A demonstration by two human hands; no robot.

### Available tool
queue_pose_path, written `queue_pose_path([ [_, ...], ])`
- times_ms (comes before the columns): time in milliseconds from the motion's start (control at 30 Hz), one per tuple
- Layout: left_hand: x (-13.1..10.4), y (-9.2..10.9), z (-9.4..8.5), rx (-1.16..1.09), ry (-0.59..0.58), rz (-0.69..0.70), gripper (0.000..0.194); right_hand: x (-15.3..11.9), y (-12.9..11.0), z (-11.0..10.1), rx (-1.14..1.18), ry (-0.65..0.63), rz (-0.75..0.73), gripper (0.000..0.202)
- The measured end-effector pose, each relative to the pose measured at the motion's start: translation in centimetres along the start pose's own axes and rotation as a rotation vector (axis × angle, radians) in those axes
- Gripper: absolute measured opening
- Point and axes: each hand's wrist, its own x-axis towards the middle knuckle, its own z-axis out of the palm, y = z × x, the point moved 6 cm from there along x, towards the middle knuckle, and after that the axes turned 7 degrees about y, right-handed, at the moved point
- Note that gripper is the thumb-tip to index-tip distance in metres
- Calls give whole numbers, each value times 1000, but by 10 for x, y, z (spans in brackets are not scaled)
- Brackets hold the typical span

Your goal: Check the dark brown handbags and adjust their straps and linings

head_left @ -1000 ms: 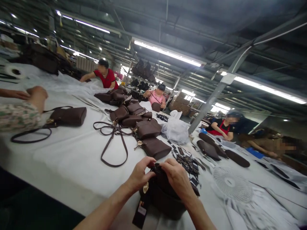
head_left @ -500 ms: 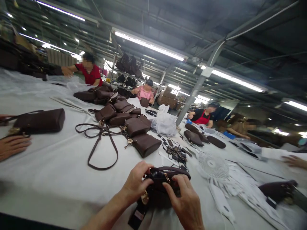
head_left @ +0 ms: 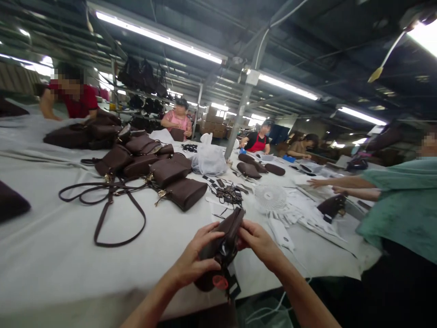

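A small dark brown bag (head_left: 218, 243) is tilted up near the table's front edge, between my two hands. My left hand (head_left: 201, 253) grips its left side, thumb and fingers spread round it. At the bag's upper right side, my right hand (head_left: 254, 234) holds on with bent fingers, some hidden behind the bag. A reddish round piece (head_left: 220, 282) and a black tag (head_left: 234, 287) hang at its lower end. Beyond the hands lies a pile of brown bags (head_left: 170, 171) with looped straps (head_left: 120, 241).
A white fan (head_left: 271, 198) lies right of centre, near black tags and cords (head_left: 228, 192). Behind them are a plastic bag (head_left: 209, 157) and a metal post (head_left: 241, 116). At right, a person in green (head_left: 403, 196) reaches over the table; several others work farther back.
The bag has turned from lying sideways to standing tilted, and my hands have shifted round it. My view has swung right, bringing the person in green into sight.
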Motion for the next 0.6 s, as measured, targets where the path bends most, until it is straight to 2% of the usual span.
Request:
queue_pose_path([
  [67, -1, -8, 11, -86, -62, -31, 61, 0, 2, 1, 52, -58, 114, 36],
  [167, -5, -14, 22, -179, -56, -51, 58, -7, -6, 10, 20, -148, 117, 35],
  [267, -8, -14, 23, -215, -11, -63, 51, -14, -10, 21, 33, -193, 106, 35],
  [433, -11, -13, 22, -222, -24, -77, 54, -13, -6, 23, 15, -140, 189, 36],
  [600, -13, -17, 23, -243, 52, -68, 52, -17, -9, 38, 50, -253, 184, 34],
])
